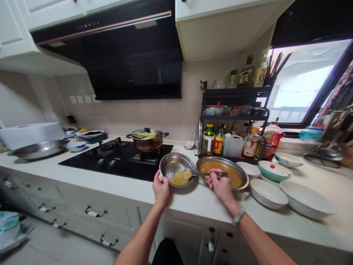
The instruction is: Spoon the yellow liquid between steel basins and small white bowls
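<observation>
Two shallow steel dishes sit side by side on the white counter. My left hand grips the near rim of the left steel dish, which holds a little yellow liquid. My right hand is closed on the handle of a metal spoon. The spoon's bowl rests in the yellow liquid of the left dish. Below the spoon handle lies the right steel dish, filled with more of the yellow-brown liquid.
A lidded pot stands on the black hob. A black rack holds bottles and jars behind the dishes. Several white bowls lie to the right. A large steel pan sits at far left.
</observation>
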Available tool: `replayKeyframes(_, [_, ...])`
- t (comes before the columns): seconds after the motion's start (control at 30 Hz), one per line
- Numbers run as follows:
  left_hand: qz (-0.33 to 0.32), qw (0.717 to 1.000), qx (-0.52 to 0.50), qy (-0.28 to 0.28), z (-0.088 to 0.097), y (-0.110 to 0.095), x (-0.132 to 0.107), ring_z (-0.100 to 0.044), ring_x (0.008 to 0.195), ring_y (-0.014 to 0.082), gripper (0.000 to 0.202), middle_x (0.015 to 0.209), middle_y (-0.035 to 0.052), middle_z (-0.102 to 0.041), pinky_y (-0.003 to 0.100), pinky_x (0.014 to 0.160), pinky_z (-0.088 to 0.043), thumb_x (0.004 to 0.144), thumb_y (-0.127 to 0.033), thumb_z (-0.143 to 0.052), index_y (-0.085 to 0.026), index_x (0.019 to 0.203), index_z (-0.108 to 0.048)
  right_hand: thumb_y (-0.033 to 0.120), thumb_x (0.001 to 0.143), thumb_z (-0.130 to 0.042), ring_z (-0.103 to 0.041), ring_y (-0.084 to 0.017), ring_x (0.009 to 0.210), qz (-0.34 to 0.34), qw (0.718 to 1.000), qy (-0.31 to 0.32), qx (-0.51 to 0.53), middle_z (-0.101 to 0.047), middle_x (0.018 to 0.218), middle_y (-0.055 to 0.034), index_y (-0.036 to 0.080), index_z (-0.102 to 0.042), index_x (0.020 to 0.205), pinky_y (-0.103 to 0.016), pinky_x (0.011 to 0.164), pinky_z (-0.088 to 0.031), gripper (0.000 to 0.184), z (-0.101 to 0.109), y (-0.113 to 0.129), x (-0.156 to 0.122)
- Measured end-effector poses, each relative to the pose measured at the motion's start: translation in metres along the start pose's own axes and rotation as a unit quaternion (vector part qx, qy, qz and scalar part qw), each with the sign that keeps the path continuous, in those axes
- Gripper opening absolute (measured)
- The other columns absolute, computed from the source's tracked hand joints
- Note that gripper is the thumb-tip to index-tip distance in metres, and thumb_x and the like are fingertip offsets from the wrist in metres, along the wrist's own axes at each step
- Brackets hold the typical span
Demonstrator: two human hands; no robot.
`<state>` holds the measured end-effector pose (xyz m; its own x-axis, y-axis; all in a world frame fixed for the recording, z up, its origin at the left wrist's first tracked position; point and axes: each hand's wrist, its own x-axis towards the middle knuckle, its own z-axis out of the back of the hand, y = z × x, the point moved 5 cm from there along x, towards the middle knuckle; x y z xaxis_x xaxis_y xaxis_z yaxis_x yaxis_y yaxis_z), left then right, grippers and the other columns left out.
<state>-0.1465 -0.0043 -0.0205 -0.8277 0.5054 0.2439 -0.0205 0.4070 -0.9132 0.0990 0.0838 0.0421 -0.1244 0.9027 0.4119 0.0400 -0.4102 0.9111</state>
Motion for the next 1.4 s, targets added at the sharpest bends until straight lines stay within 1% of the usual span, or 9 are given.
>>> replayKeyframes(0.17, [0.013, 1.000, -0.016, -0.002, -0.002, 0.005, 0.002, -0.046, 0.042, 0.0087, 0.062, 0.052, -0.0096, -0.049, 0.024, 0.041, -0.051, 0.069, -0.023, -0.061, -0.008, 0.127, -0.045, 0.053, 0.072, -0.063, -0.054, -0.015, 0.038, -0.008, 0.999, -0.013, 0.033, -0.057, 0.047, 0.0017, 0.017, -0.056, 0.082, -0.024, 0.036, -0.044, 0.038, 0.005, 0.007, 0.003])
replayKeyframes(0.4, [0.044, 0.999, -0.027, -0.015, -0.003, 0.006, 0.003, -0.047, 0.043, 0.0088, 0.061, 0.050, -0.0107, -0.046, 0.022, 0.041, -0.049, 0.071, -0.022, -0.062, -0.009, 0.128, -0.044, 0.052, 0.070, -0.069, -0.056, -0.014, 0.041, -0.005, 0.995, -0.029, 0.096, -0.063, 0.056, -0.0018, 0.017, -0.056, 0.085, -0.023, 0.037, -0.043, 0.041, 0.012, 0.003, 0.010])
replayKeyframes(0.63, [0.036, 0.999, -0.033, 0.005, -0.005, 0.002, 0.001, -0.051, 0.044, 0.0092, 0.060, 0.055, -0.0078, -0.053, 0.023, 0.041, -0.050, 0.072, -0.021, -0.062, -0.009, 0.127, -0.044, 0.050, 0.068, -0.071, -0.062, -0.018, 0.050, 0.020, 0.992, -0.080, 0.099, -0.059, 0.051, 0.0000, 0.017, -0.055, 0.084, -0.022, 0.036, -0.043, 0.040, 0.042, 0.025, 0.022])
replayKeyframes(0.83, [0.006, 1.000, -0.017, 0.019, -0.005, -0.002, -0.001, -0.049, 0.044, 0.0097, 0.063, 0.053, -0.0092, -0.049, 0.024, 0.042, -0.051, 0.069, -0.025, -0.063, -0.009, 0.127, -0.045, 0.049, 0.073, -0.065, -0.060, -0.016, 0.047, 0.052, 0.993, -0.100, 0.021, -0.058, 0.050, 0.0007, 0.016, -0.056, 0.084, -0.021, 0.036, -0.043, 0.036, 0.083, 0.031, 0.028])
replayKeyframes(1.03, [0.002, 1.000, -0.007, 0.017, -0.005, -0.004, -0.002, -0.048, 0.043, 0.0092, 0.064, 0.052, -0.0101, -0.047, 0.024, 0.044, -0.051, 0.067, -0.026, -0.063, -0.010, 0.127, -0.047, 0.043, 0.083, -0.053, -0.061, -0.016, 0.049, 0.125, 0.978, -0.038, -0.162, -0.059, 0.054, -0.0002, 0.016, -0.061, 0.094, -0.024, 0.042, -0.048, 0.031, 0.107, 0.034, 0.019])
replayKeyframes(1.13, [0.011, 1.000, -0.016, 0.021, -0.006, -0.004, -0.002, -0.050, 0.045, 0.0100, 0.066, 0.055, -0.0082, -0.051, 0.025, 0.043, -0.051, 0.068, -0.027, -0.063, -0.009, 0.128, -0.045, 0.038, 0.084, -0.051, -0.063, -0.018, 0.056, 0.225, 0.945, 0.006, -0.236, -0.066, 0.069, -0.0048, 0.019, -0.065, 0.093, -0.030, 0.053, -0.053, 0.025, 0.106, 0.045, 0.008])
replayKeyframes(1.23, [0.014, 0.999, -0.018, 0.024, -0.007, -0.002, -0.002, -0.051, 0.044, 0.0103, 0.066, 0.057, -0.0070, -0.053, 0.025, 0.043, -0.051, 0.068, -0.029, -0.064, -0.010, 0.128, -0.045, 0.036, 0.083, -0.053, -0.066, -0.020, 0.069, 0.291, 0.927, 0.009, -0.237, -0.068, 0.080, -0.0072, 0.022, -0.066, 0.091, -0.034, 0.065, -0.055, 0.021, 0.099, 0.053, -0.001])
replayKeyframes(1.3, [0.009, 1.000, -0.014, 0.023, -0.006, 0.000, -0.001, -0.050, 0.042, 0.0099, 0.066, 0.055, -0.0081, -0.052, 0.025, 0.043, -0.051, 0.068, -0.030, -0.065, -0.010, 0.128, -0.045, 0.036, 0.086, -0.053, -0.064, -0.019, 0.063, 0.264, 0.945, -0.012, -0.193, -0.066, 0.072, -0.0052, 0.021, -0.064, 0.095, -0.032, 0.059, -0.055, 0.021, 0.092, 0.053, -0.004])
replayKeyframes(1.4, [0.001, 1.000, -0.008, 0.024, -0.005, 0.001, 0.000, -0.050, 0.042, 0.0097, 0.066, 0.054, -0.0085, -0.051, 0.025, 0.043, -0.051, 0.068, -0.031, -0.065, -0.010, 0.128, -0.046, 0.043, 0.089, -0.050, -0.059, -0.015, 0.050, 0.181, 0.979, -0.022, -0.094, -0.061, 0.064, -0.0012, 0.019, -0.060, 0.098, -0.027, 0.047, -0.051, 0.027, 0.069, 0.046, -0.006])
